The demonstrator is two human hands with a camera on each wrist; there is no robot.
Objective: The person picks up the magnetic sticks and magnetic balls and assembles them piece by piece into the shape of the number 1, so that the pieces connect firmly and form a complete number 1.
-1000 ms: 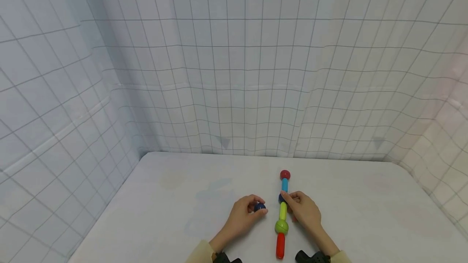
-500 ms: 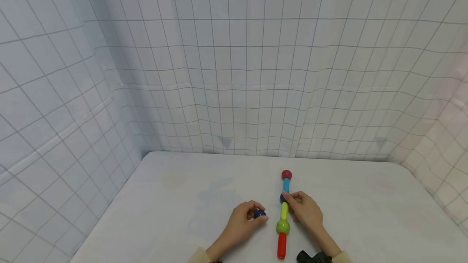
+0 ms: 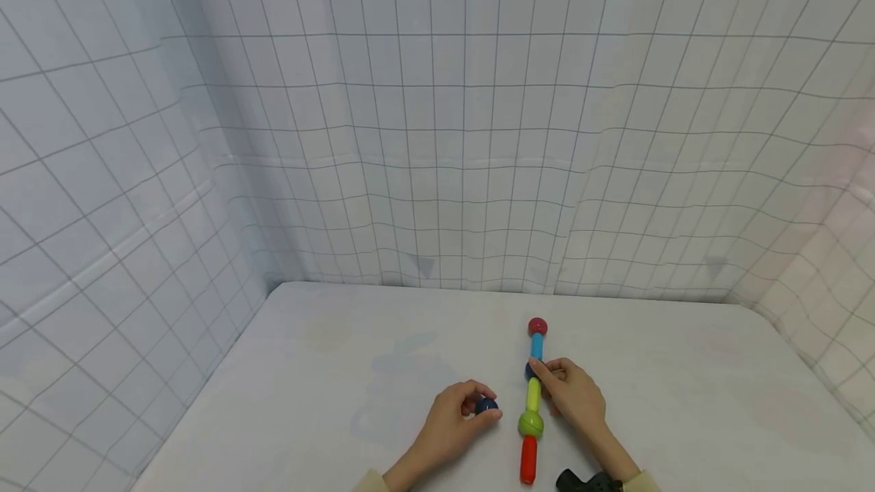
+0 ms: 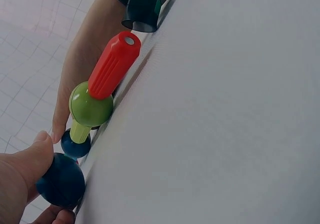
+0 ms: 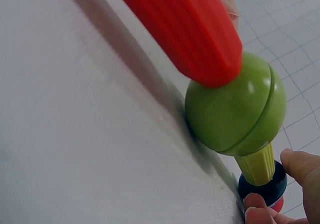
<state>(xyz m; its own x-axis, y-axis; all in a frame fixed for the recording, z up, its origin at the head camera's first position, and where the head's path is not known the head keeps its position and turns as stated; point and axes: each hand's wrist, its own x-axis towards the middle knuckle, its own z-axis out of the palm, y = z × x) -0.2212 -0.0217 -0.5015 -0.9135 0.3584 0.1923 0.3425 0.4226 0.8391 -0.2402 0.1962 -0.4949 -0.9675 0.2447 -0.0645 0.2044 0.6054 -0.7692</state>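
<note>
A chain of magnetic balls and rods lies on the table, running away from the person. From the far end it has a red ball (image 3: 538, 326), a light blue rod (image 3: 536, 346), a dark blue ball (image 5: 265, 186), a yellow-green rod (image 3: 533, 395), a green ball (image 3: 530, 424) and a red rod (image 3: 529, 460). My right hand (image 3: 573, 395) pinches the chain's dark blue ball between thumb and fingers. To the left of the chain, my left hand (image 3: 453, 417) holds a second dark blue ball (image 4: 62, 181) between thumb and fingers, low at the tabletop and apart from the chain.
The white table (image 3: 328, 386) extends to both sides of the hands. White grid-patterned curtains (image 3: 437, 135) hang behind it and along both sides. A black wrist device (image 3: 588, 481) sits at the right forearm.
My left hand has come slightly nearer the person with its dark blue ball, now level with the green ball's upper side. My right hand keeps its pinch; the chain stays put.
</note>
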